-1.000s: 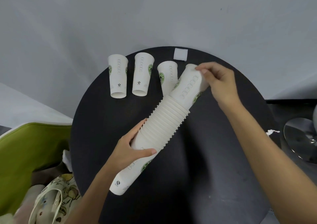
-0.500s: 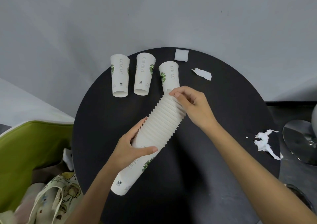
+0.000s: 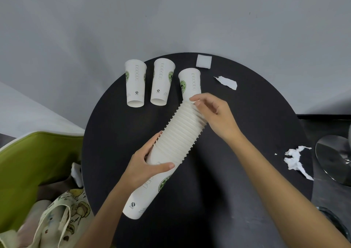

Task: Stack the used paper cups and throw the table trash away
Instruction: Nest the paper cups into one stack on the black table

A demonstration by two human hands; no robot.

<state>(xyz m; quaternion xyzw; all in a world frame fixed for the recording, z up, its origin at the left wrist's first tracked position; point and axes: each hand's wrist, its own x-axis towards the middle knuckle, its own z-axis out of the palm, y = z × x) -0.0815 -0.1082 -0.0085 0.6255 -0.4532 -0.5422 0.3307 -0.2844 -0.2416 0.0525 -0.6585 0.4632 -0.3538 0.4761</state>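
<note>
A long stack of nested white paper cups lies tilted over the round black table. My left hand grips the stack's lower part. My right hand holds the stack's top rim with curled fingers. Three loose cups stand upside down at the table's far edge: one at the left, one in the middle, one at the right, just behind the stack's top. Table trash lies about: a white square pad, a torn paper scrap and a crumpled tissue.
A green chair with a printed tote bag stands at the lower left. A shiny metal base sits off the table's right edge. A grey wall rises behind the table.
My right hand pushed the top cup fully down into the stack, uncovering the paper scrap behind it. My left hand kept its grip.
</note>
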